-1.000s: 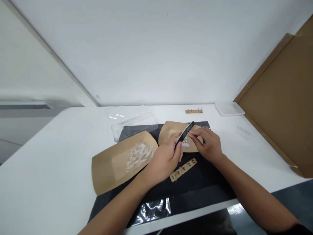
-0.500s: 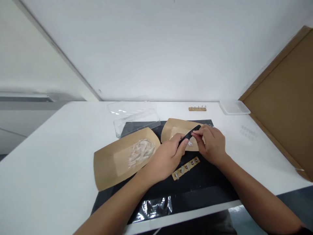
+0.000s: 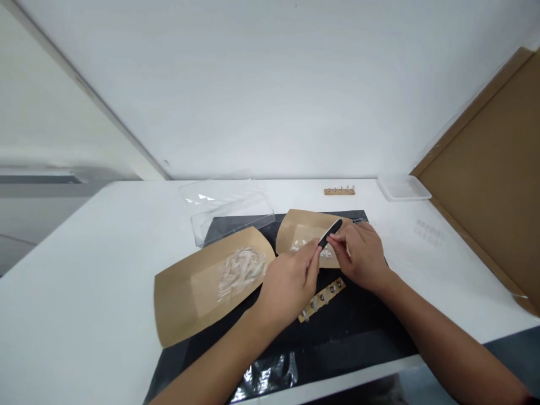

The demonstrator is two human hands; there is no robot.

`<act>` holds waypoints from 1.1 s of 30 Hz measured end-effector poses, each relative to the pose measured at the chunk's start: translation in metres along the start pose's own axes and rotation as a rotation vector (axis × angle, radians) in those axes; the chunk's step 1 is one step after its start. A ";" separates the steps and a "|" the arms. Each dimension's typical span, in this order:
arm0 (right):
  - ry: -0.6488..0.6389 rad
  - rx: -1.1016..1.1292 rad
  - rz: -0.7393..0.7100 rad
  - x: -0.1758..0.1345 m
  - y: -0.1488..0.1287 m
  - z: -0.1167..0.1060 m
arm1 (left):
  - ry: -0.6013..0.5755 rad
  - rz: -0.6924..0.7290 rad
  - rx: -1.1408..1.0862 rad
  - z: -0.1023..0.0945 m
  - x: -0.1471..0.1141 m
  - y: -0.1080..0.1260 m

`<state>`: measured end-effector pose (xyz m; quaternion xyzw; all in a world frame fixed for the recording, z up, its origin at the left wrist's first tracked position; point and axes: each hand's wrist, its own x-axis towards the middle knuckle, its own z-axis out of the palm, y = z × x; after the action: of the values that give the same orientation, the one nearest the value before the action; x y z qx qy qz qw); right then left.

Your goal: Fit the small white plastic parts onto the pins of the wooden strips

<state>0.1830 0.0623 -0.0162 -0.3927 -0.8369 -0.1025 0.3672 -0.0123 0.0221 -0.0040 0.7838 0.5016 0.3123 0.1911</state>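
Observation:
My left hand [image 3: 291,284] is closed around one end of a black nail file [image 3: 331,233] with a pale edge, which slants up and away to the right. Against the file's face, my right hand [image 3: 359,252] pinches thumb and fingers together; whatever lies between them is too small to make out. Under the file sits a kraft-paper tray [image 3: 291,225] with small white pieces [image 3: 327,251] in it. Just below the hands, a narrow wooden stand [image 3: 324,298] carries several metal pegs, some with clear nail tips on them; my left hand partly covers its near end.
On the left, a larger kraft-paper tray [image 3: 177,298] holds a pile of clear nail tips [image 3: 242,270]. Both trays rest on a black mat [image 3: 350,332]. Behind are clear plastic lids [image 3: 228,211], a second pegged stand [image 3: 340,192] and a translucent box [image 3: 404,188]. Cardboard [image 3: 493,169] stands at right.
The file and both hands have shifted slightly down and left in view, and more white pieces show in the right tray. My right fingers remain pinched at the file.

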 end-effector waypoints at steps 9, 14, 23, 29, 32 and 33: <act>-0.016 0.007 -0.010 0.007 -0.003 -0.002 | 0.027 -0.009 -0.043 -0.001 0.001 -0.001; 0.005 0.015 0.011 0.009 -0.003 -0.004 | 0.033 -0.007 -0.053 0.001 0.000 -0.003; -0.035 0.055 0.011 0.009 -0.004 -0.006 | 0.037 0.020 -0.048 0.000 -0.001 -0.005; 0.000 0.053 0.049 0.010 -0.003 -0.005 | 0.043 0.047 -0.037 0.001 -0.002 -0.005; 0.024 0.064 0.045 0.011 -0.004 -0.006 | 0.075 0.081 -0.001 0.003 -0.002 -0.006; 0.053 0.055 0.067 0.011 -0.005 -0.006 | 0.084 0.089 0.011 0.004 -0.003 -0.007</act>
<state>0.1779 0.0626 -0.0036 -0.4076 -0.8157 -0.0777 0.4032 -0.0152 0.0226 -0.0118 0.7926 0.4756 0.3501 0.1513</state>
